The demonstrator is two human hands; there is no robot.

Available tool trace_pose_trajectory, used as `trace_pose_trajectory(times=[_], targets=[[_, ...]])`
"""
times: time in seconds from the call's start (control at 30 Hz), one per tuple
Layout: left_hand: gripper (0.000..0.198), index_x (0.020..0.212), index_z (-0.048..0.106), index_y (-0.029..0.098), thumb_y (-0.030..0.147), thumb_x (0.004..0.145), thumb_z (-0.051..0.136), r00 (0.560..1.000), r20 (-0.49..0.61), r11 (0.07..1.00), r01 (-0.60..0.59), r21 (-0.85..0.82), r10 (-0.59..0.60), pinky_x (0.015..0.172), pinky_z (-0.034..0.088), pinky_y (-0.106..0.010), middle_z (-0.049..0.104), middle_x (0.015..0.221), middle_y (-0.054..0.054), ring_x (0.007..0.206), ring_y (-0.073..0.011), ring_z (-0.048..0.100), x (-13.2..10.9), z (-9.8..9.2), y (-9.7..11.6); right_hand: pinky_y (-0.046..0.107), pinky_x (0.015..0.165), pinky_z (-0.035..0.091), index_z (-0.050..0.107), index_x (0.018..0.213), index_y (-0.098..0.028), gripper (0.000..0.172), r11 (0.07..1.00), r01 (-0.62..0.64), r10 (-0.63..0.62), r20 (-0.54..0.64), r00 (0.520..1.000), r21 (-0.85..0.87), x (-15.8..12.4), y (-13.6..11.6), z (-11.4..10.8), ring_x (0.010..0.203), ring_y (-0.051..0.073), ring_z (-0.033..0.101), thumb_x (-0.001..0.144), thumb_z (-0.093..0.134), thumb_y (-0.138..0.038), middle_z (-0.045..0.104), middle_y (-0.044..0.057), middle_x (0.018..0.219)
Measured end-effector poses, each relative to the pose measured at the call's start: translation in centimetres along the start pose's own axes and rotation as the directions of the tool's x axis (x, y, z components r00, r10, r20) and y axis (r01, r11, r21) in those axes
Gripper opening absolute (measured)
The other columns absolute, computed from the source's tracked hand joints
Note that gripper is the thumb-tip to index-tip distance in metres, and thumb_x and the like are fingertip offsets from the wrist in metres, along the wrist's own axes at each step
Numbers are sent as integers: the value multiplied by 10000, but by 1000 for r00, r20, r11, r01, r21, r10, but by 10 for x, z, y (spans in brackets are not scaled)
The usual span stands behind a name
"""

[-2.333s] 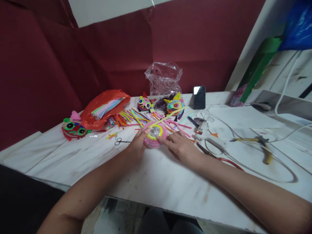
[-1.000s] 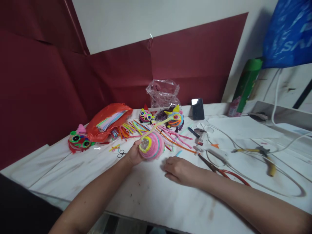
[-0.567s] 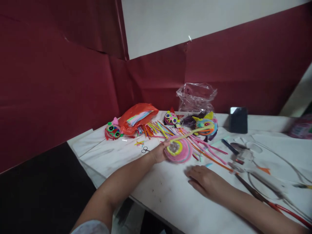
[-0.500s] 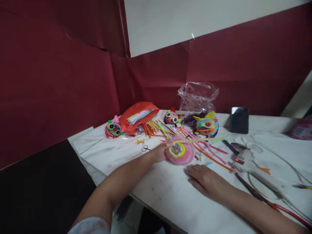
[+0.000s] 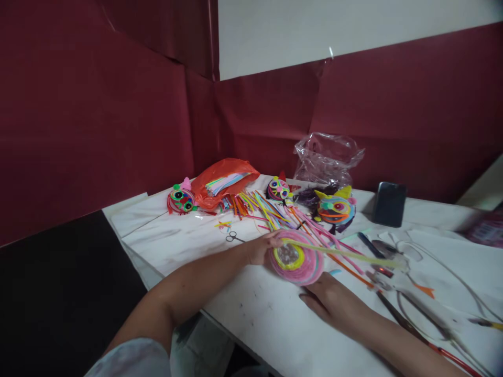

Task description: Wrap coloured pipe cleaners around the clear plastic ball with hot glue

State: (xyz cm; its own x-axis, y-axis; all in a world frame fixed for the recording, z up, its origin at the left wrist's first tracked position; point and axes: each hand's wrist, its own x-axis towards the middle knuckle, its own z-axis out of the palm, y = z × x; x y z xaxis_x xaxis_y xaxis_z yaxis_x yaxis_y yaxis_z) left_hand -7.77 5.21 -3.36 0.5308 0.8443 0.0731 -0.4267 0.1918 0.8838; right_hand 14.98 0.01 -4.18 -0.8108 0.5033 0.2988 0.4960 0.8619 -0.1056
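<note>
Fingers of the left hand (image 5: 262, 250) grasp the pink coil (image 5: 304, 268) from its left, probably to steady it, while the right hand (image 5: 329, 297) (grip I cannot tell) lies below it.

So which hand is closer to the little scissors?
The left. The left hand, holding the pink ball, is just beside the little scissors; the right hand is farther away, on the ball's opposite side.

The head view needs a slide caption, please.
Left hand holding a pink, yellow-ringed fuzzy ball over a white marbled table.
</note>
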Motion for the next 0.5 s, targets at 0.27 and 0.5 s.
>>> trace_pose_trajectory(times=[0.27,0.5], targets=[[605,1026,680,165,464,530,857,994,100,999,42,-3,-42,730,497,-287,730,954,-96,752,-175,666,-10,16,7,394,784,548,655,959,-168,253,997,14,-11,-47,999,71,1,0,-2,883,263,687,948,418,-256,730,135,950],[435,1031,698,129,400,696,759,996,-18,992,-88,-92,87,750,537,-292,747,922,-90,820,-197,688,-3,27,7,435,857,514,669,1047,-145,248,993,-70,65,54,996,94,8,-6,-16,944,282,663,912,476,-222,717,144,998]])
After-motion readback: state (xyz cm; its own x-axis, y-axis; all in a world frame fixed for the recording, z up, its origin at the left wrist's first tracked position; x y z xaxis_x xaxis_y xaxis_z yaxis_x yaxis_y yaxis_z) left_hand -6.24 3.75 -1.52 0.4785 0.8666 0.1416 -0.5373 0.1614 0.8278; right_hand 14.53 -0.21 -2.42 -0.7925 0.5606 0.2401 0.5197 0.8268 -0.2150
